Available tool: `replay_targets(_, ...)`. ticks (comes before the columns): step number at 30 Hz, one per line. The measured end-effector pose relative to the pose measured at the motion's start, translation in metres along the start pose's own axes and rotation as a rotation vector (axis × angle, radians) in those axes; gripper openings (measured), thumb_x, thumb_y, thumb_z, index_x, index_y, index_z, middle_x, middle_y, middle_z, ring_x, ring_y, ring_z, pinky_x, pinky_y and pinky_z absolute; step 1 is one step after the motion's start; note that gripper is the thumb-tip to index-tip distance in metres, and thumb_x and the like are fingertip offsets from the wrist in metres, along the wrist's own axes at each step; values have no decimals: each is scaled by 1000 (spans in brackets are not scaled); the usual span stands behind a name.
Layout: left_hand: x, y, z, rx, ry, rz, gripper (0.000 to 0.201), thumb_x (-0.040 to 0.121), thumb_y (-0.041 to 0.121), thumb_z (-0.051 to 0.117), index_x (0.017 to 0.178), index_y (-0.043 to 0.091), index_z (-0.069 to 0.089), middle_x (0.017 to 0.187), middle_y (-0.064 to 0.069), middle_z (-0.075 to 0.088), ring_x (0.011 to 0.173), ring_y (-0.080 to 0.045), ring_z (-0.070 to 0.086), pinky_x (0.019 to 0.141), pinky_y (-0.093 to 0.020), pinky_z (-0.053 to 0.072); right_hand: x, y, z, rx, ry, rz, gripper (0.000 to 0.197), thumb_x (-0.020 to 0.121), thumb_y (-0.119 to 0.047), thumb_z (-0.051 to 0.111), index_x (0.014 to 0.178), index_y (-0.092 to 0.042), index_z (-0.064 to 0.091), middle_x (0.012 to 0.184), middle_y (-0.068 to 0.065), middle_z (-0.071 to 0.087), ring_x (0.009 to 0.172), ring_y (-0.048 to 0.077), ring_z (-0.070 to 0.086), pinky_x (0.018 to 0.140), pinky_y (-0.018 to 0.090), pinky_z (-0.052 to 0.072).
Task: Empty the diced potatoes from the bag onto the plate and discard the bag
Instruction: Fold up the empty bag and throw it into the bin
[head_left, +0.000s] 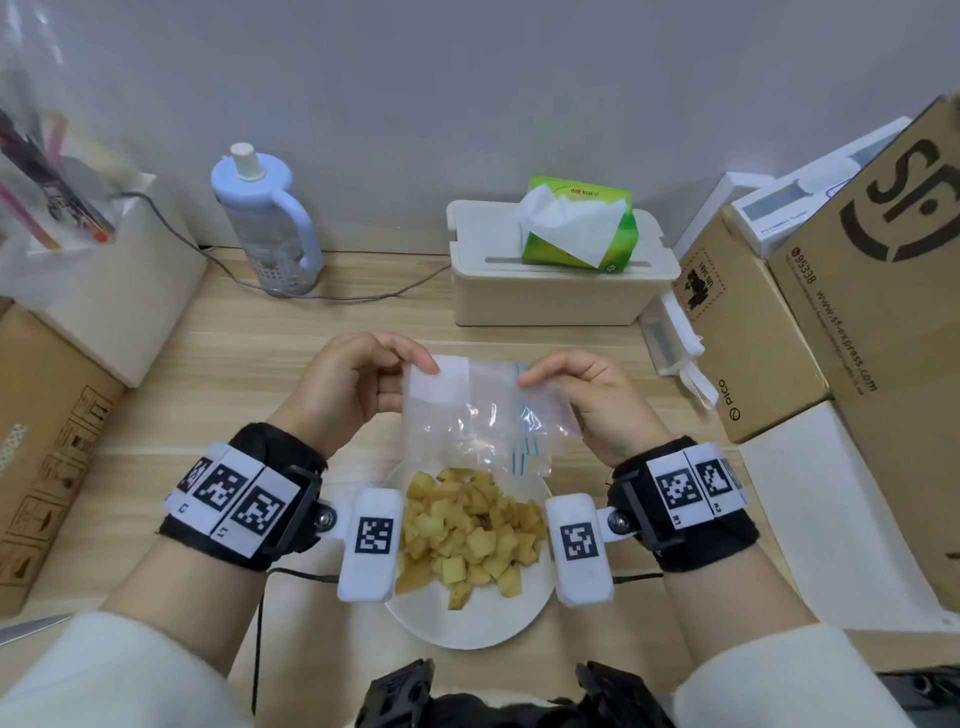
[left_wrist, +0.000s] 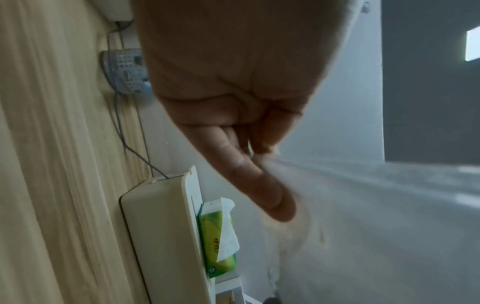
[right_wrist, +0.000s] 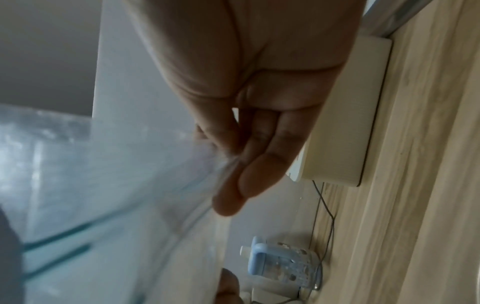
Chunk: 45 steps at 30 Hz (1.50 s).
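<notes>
A clear plastic bag (head_left: 475, 410) with blue stripes hangs upside down above the white plate (head_left: 467, 623), and it looks empty. My left hand (head_left: 358, 384) pinches its upper left corner, my right hand (head_left: 582, 389) pinches its upper right corner. A heap of diced potatoes (head_left: 467, 530) lies on the plate, under the bag's mouth. In the left wrist view the left hand (left_wrist: 233, 123) pinches the blurred bag (left_wrist: 363, 205). In the right wrist view the right hand (right_wrist: 246, 144) pinches the bag (right_wrist: 103, 174) between thumb and fingers.
On the wooden table (head_left: 218, 395) stand a blue-and-white bottle (head_left: 270, 223) at the back left, a cream box (head_left: 550, 280) with a green tissue pack (head_left: 582, 223) behind the hands, and cardboard boxes (head_left: 831, 291) at the right. More boxes line the left edge.
</notes>
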<state>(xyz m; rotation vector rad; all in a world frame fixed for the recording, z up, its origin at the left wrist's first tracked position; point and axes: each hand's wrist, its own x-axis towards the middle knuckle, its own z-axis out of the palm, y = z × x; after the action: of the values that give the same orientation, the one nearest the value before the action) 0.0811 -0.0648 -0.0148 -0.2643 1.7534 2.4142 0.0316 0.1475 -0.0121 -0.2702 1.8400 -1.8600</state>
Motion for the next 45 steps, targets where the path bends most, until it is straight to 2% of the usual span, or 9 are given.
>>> replay_targets(6, 7, -3, 5, 205, 22, 61, 11, 60, 19, 72, 65, 15, 63, 59, 3, 58, 45, -6, 52, 44, -15, 44, 0, -12, 0, 77, 42, 20, 40, 83, 12, 30, 62, -4, 60, 53, -7, 65, 40, -1, 53, 38, 10, 39)
replay_targets(11, 12, -10, 7, 298, 75, 93, 33, 60, 4, 76, 78, 23, 55, 78, 7, 52, 44, -9, 42, 53, -23, 48, 1, -11, 1, -8, 15, 40, 17, 84, -7, 55, 74, -20, 59, 80, -5, 54, 52, 1, 55, 39, 17, 42)
replay_targets(16, 13, -15, 8, 183, 77, 45, 64, 61, -9, 71, 108, 32, 55, 83, -3, 58, 68, -13, 63, 59, -28, 56, 5, -4, 0, -102, 45, -61, 56, 68, 11, 67, 104, -29, 52, 81, -4, 60, 57, -2, 60, 51, 16, 49)
replay_targets(25, 17, -14, 26, 439, 29, -72, 15, 58, 6, 77, 67, 14, 69, 57, 7, 70, 57, -5, 65, 54, -17, 50, 11, 2, 4, -135, 78, -47, 56, 69, 12, 64, 102, -32, 54, 89, 8, 61, 73, 17, 64, 62, 28, 56)
replay_targets(28, 3, -18, 17, 321, 145, -55, 22, 49, 11, 79, 68, 13, 71, 61, 5, 72, 61, -8, 67, 57, -18, 51, 14, 4, 14, -266, -70, -63, 39, 72, -17, 68, 105, -32, 55, 105, 0, 61, 96, 19, 62, 78, 33, 54)
replay_targets(30, -13, -18, 6, 266, 241, -16, 21, 47, 6, 80, 63, 16, 72, 61, 5, 73, 59, -7, 66, 56, -18, 52, 18, 3, 29, -344, -207, -14, 36, 73, -32, 63, 106, -19, 59, 102, 0, 63, 85, 22, 66, 68, 35, 55)
replay_targets(34, -71, -19, -25, 227, 371, 22, 33, 35, 29, 87, 64, 23, 72, 62, 8, 72, 58, -3, 65, 53, -16, 50, 17, 12, 75, -334, -362, -53, 19, 85, -14, 57, 86, 5, 56, 66, 18, 58, 34, 10, 52, 36, 27, 39)
replay_targets(42, -264, -44, -109, -129, 645, 35, 55, 36, 48, 83, 85, 26, 72, 76, 8, 74, 66, -6, 68, 54, -19, 54, -47, 50, 246, -323, -604, -114, 26, 88, -10, 51, 67, -25, 49, 49, -8, 44, 35, 7, 43, 43, 20, 39)
replay_targets(45, -325, -97, -114, -329, 676, -98, 66, 37, 45, 84, 96, 20, 70, 87, 0, 75, 73, -15, 71, 53, -26, 56, -79, 94, 300, -404, -689, -105, 14, 88, -13, 52, 75, -12, 55, 54, -6, 51, 50, 16, 53, 53, 31, 42)
